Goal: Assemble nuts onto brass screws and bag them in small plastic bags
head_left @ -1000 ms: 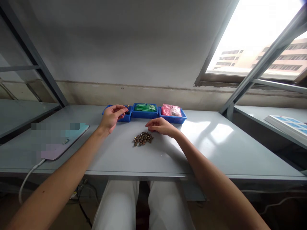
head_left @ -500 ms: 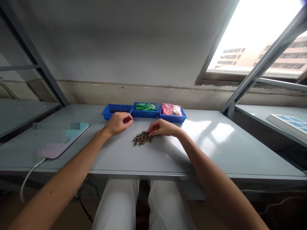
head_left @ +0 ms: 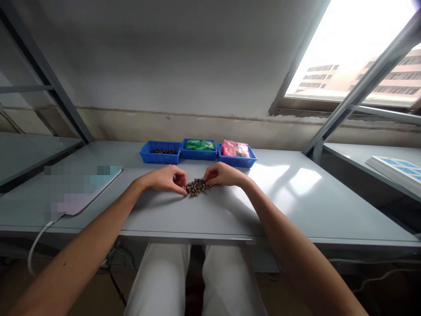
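Note:
A small heap of brass-and-dark metal pieces that look like screws [head_left: 196, 188] lies on the grey table [head_left: 210, 215]. At the heap's left edge is my left hand [head_left: 166, 177], its fingers curled and its thumb held apart from them, touching the outer pieces. My right hand [head_left: 225, 174] rests at the right edge with thumb and fingertips drawn together in a pinch. Whatever sits between those fingertips is too small to make out. Behind my left hand stands a blue bin [head_left: 160, 158] with similar dark pieces [head_left: 164, 152] on its bottom.
Beside that bin, a second blue bin [head_left: 199, 155] holds green plastic packets [head_left: 199, 144]; a third blue bin [head_left: 237, 163] holds pink packets [head_left: 234, 148]. At left lies a flat, partly blurred device [head_left: 87, 195] with a white cable [head_left: 36, 245]. Metal frame posts [head_left: 325, 125] border the table.
My left hand has come down and right, from in front of the left bin to the heap's left edge. My right hand stays at the heap's right edge.

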Motion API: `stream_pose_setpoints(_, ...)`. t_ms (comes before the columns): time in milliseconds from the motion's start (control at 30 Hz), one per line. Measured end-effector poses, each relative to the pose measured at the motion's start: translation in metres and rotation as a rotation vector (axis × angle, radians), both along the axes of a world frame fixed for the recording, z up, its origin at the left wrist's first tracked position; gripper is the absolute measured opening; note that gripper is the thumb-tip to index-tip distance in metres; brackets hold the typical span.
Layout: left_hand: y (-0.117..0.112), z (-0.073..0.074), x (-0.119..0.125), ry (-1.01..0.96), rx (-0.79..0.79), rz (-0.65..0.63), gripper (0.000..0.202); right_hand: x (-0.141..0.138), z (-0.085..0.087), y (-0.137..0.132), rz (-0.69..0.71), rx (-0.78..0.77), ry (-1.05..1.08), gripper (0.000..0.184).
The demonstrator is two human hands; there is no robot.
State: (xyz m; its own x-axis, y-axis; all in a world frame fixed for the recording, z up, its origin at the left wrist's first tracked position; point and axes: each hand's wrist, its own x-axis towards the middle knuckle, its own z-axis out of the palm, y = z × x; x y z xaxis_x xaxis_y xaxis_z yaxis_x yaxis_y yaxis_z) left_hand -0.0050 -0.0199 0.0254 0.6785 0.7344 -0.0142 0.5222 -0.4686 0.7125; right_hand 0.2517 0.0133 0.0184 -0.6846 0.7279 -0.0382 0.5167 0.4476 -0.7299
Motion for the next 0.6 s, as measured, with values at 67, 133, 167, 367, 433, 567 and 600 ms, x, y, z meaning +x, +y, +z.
stream_pose_setpoints(67, 0.0007, -0.0016, -0.0003, 0.006, 0.003, 0.001, 0.025, 0.0001, -0.001, 0.0005, -0.008, -0.012, 0.005, 0.014)
stream_pose_setpoints(133, 0.0015, -0.0034, -0.0005, 0.014, 0.008, 0.006, 0.025, 0.0003, -0.0019, 0.0009, -0.016, -0.027, 0.01, 0.015)
stream_pose_setpoints(167, 0.0018, -0.0042, -0.0007, 0.018, 0.012, 0.008, 0.025, 0.0004, -0.0021, 0.0009, -0.019, -0.031, 0.012, 0.016)
stream_pose_setpoints(367, 0.003, -0.0055, -0.0007, -0.002, 0.058, 0.036, 0.024, -0.0033, -0.0013, -0.0015, -0.032, 0.007, -0.008, 0.013)
stream_pose_setpoints(433, 0.0028, -0.0053, -0.0005, 0.0, 0.063, 0.054, 0.022, -0.0051, -0.0013, -0.0027, -0.044, 0.032, -0.01, 0.013)
stream_pose_setpoints(567, 0.0028, -0.0061, -0.0001, -0.007, 0.077, 0.054, 0.02, -0.0069, -0.0023, -0.004, -0.068, 0.116, -0.017, 0.021)
stream_pose_setpoints(600, 0.0029, -0.0065, 0.0, -0.014, 0.083, 0.051, 0.02, -0.0071, -0.0027, -0.0041, -0.068, 0.134, -0.022, 0.022)
